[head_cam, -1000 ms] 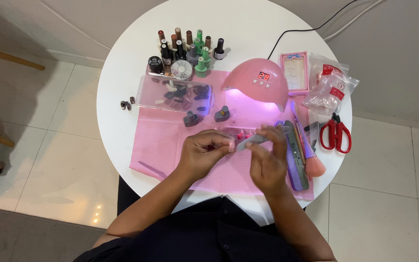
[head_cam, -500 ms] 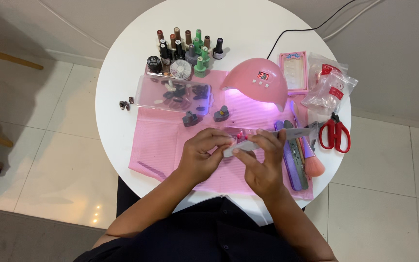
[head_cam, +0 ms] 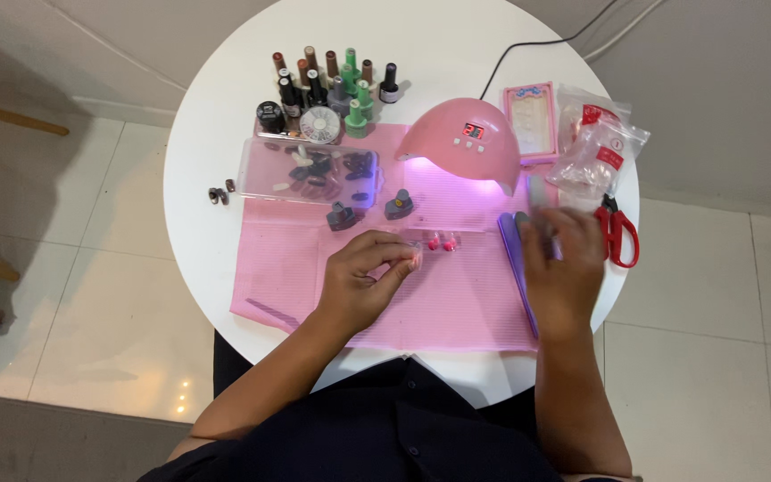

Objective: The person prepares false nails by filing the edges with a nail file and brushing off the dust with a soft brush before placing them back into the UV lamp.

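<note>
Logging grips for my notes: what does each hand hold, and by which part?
Left hand pinches a small nail tip at its fingertips. Right hand is blurred over the files; hold unclear.

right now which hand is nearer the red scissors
Right. The right hand lies just beside the red scissors at the table's right edge, over the nail files. The left hand is at mid-mat, far to their left.

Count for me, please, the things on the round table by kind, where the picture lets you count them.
Pink nail lamp: 1
Red scissors: 1
Clear plastic box: 1
Pink mat: 1
Grey clips on the mat: 2
Polish bottles: about 12, crowded, count not certain
Total: about 18
</note>
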